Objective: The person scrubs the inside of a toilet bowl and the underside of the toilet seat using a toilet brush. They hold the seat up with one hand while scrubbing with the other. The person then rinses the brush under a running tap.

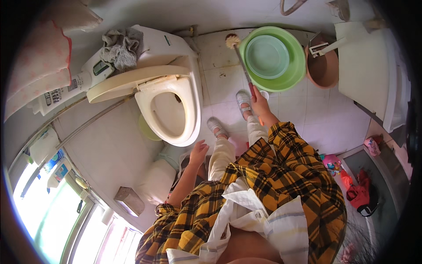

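My right hand (260, 102) grips the red handle of a long toilet brush (242, 62). The brush's pale bristle head points away from me, beside the rim of a large green basin (300, 74). My left hand (199, 152) holds nothing, its fingers apart, just below the front of a toilet bowl. The toilet seat (190, 114) lies down on the bowl, and the lid (115, 84) is raised against the tank. A grey cloth (121, 49) lies crumpled on the tank, near a white bottle (72, 85) that bears writing.
A smaller pale green basin (267, 56) sits inside the large one. To its right stand a brown bucket (326, 74) and a white washbasin cabinet (364, 72). A metal paper holder (129, 201) is on the left wall. Red items (359, 193) lie at the right, by a grey mat.
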`<state>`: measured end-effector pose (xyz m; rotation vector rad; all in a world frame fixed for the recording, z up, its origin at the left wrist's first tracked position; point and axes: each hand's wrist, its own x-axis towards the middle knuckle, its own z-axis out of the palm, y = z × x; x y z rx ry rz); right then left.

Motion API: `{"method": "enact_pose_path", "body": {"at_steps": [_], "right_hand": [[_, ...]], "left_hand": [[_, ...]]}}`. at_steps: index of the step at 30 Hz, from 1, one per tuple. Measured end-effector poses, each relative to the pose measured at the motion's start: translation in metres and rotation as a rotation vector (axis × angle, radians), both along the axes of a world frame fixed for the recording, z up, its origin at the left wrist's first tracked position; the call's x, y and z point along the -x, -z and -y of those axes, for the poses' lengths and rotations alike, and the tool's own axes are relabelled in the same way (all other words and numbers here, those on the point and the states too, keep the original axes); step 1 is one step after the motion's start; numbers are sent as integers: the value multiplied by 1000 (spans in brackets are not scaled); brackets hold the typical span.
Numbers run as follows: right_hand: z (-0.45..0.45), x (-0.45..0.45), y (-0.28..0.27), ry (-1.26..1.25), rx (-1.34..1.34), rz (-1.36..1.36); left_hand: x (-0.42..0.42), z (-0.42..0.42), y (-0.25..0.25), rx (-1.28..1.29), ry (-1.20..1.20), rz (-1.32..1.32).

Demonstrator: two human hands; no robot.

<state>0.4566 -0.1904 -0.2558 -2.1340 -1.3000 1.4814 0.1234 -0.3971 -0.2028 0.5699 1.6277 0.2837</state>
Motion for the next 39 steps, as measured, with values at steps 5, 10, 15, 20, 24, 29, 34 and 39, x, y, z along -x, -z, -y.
{"method": "enact_pose_path", "body": {"at_steps": [5, 10, 15, 20, 24, 29, 34, 39], "right_hand": [[43, 10, 66, -82, -4, 108], [123, -20, 125, -41, 8, 390], [-2, 4, 76, -37, 436, 278], [79, -16, 86, -284, 199, 321], [78, -6, 75, -291, 403, 334], [-20, 6, 67, -82, 410, 218], [68, -27, 87, -232, 273, 243], [57, -9, 89, -376, 317, 354]], "left_hand": [[-19, 41, 10, 69, -29, 27], [-56, 74, -10, 170, -60, 114], [-51, 76, 3, 143, -15, 136], [-56, 47, 20, 80, 8, 126], [-67, 29, 20, 31, 41, 162], [-63, 15, 18, 30, 54, 179], [-56, 3, 9, 38, -23, 164], [-4, -143, -106, -899, 325, -387]]}}
